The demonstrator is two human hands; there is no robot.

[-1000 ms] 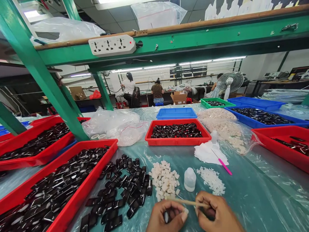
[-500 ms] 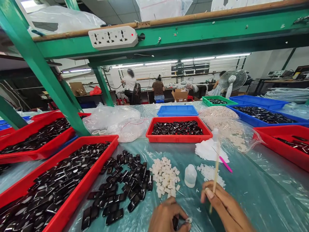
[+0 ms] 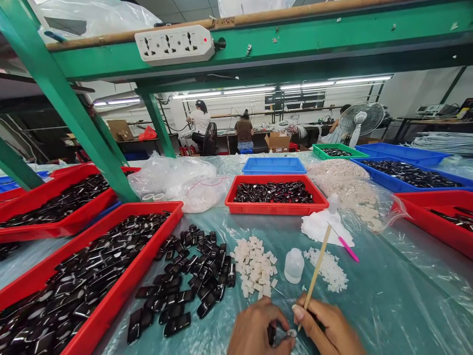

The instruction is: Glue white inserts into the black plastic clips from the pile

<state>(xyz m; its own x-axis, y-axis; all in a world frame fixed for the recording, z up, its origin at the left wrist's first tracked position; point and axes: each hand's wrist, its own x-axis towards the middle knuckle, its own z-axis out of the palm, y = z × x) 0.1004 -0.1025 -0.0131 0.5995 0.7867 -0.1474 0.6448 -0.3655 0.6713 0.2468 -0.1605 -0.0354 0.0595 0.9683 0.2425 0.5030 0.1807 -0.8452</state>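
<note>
My left hand (image 3: 256,328) is closed around a glossy black plastic piece (image 3: 272,333), mostly hidden by the fingers. A small whitish part (image 3: 291,333) shows at its thumb and fingertips. Between thumb and fingers, my right hand (image 3: 325,323) pinches a thin wooden stick (image 3: 317,268), its lower tip at or very near the whitish part. Just beyond the hands are a pile of cream-coloured small blocks (image 3: 254,264), a translucent white bottle (image 3: 294,266) and a heap of tiny white bits (image 3: 328,271). Loose black pieces (image 3: 177,323) lie to the left.
A red tray (image 3: 99,310) of black pieces stands at left, another red tray (image 3: 277,209) ahead. A pink-handled tool (image 3: 348,249) rests by a white cloth (image 3: 318,227). Clear plastic bags (image 3: 177,177) lie farther back. A green shelf frame (image 3: 111,162) crosses the view.
My right hand has moved left toward my left hand, bringing the stick's lower tip to the whitish part. The stick now leans more. My left hand keeps its hold.
</note>
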